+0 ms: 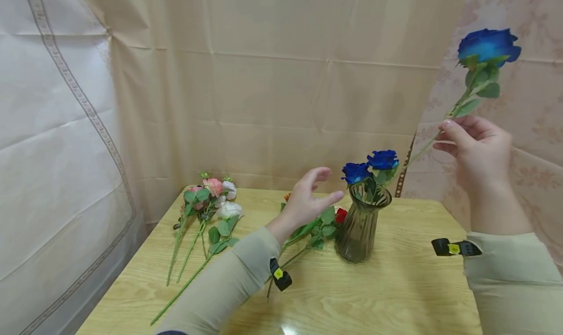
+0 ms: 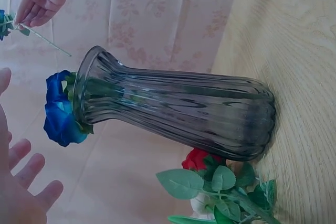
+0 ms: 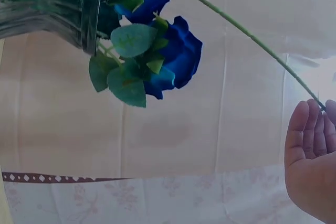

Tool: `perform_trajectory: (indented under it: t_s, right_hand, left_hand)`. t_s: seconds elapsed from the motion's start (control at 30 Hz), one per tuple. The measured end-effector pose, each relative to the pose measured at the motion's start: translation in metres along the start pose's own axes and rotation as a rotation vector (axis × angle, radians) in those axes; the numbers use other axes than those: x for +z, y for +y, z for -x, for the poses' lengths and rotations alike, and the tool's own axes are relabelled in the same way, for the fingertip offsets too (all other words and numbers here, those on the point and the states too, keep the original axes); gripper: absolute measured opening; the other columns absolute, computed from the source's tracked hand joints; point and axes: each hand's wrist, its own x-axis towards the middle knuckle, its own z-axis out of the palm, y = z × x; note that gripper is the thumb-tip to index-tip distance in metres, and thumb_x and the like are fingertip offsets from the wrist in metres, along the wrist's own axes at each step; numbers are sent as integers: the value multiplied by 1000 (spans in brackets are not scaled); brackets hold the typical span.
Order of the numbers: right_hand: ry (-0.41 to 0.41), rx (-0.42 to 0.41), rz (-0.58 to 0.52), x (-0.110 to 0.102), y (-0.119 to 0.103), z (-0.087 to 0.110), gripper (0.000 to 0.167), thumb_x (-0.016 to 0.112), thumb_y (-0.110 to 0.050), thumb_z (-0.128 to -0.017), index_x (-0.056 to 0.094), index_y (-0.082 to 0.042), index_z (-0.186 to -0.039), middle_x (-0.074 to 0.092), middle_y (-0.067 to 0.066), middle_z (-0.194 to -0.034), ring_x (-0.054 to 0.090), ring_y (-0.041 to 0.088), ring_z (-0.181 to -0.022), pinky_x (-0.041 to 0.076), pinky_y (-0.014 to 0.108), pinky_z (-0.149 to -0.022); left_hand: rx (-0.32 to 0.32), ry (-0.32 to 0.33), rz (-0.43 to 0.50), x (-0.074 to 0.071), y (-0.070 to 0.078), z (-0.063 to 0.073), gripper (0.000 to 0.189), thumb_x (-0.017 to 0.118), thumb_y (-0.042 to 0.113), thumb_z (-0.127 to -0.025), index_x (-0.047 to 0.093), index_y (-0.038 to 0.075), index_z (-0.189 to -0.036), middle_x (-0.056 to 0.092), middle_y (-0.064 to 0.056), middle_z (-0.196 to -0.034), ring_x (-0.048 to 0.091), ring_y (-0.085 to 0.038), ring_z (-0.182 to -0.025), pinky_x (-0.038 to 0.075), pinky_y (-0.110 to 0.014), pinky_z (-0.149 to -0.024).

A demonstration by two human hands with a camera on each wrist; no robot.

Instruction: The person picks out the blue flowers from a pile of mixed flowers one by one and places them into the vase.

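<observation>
High on the right, my right hand (image 1: 481, 152) pinches the green stem of a blue rose (image 1: 488, 47) between thumb and fingers. The stem slants down and left, its lower end near the vase mouth. Two other blue roses (image 2: 64, 108) stand in the ribbed smoky glass vase (image 1: 358, 232), which is upright on the table. My left hand (image 1: 305, 200) is held in the air left of the vase, fingers spread and holding nothing; in the left wrist view its fingers (image 2: 26, 169) appear beside the blooms, apart from them.
Behind and left of the vase lie a red rose (image 1: 340, 215) and leafy stems (image 1: 323, 230). Pink and white flowers (image 1: 213, 187) with long stems lie at the left of the wooden table (image 1: 409, 276). Curtains (image 1: 272, 95) hang behind it.
</observation>
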Motion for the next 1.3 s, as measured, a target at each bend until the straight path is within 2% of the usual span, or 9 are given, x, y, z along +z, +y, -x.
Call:
perform_trajectory:
  t_s: [0.23,0.53,0.77,0.93,1.17,1.3]
  right_hand:
    - [4,25,43,-6,4,-2,27,82,-9,-87,71,6,-108,71,9,-98,72,19,-78,59,26,-68]
    - [-17,49,106,-8,23,1,18,77,-9,-91,69,2,-103,70,8,-94,72,17,-73,59,25,-68]
    - [-26,59,119,-9,38,7,13,76,-9,-93,70,0,-101,71,7,-89,70,17,-73,60,27,-67]
    - [-40,73,123,-10,47,12,11,74,-8,-94,70,0,-100,70,7,-90,69,18,-77,60,28,-67]
    - [-47,100,167,-13,57,20,24,76,-16,-93,69,3,-106,70,7,-91,69,17,-77,60,28,-68]
    - [-55,93,182,-13,64,25,24,77,-16,-92,69,3,-104,70,6,-90,70,16,-76,60,29,-67]
  left_hand:
    - [-30,-20,-12,3,4,-3,63,73,48,-93,53,14,-142,57,5,-135,53,-14,-124,46,-32,-101]
    - [-46,-30,-7,9,-3,0,57,73,49,-93,59,12,-134,60,7,-125,56,-14,-116,50,-41,-98]
    - [-61,-44,-17,13,-7,3,52,72,50,-93,62,14,-130,60,9,-120,57,-14,-114,50,-30,-92]
    - [-72,-52,-9,15,-8,5,50,71,51,-94,62,15,-128,60,9,-119,57,-17,-114,51,-34,-93]
    - [-89,-72,-17,18,-11,9,51,70,52,-94,62,16,-129,60,10,-121,57,-15,-116,51,-32,-94]
    - [-95,-80,-11,20,-13,11,51,71,51,-94,62,16,-129,60,9,-121,57,-14,-115,52,-37,-95]
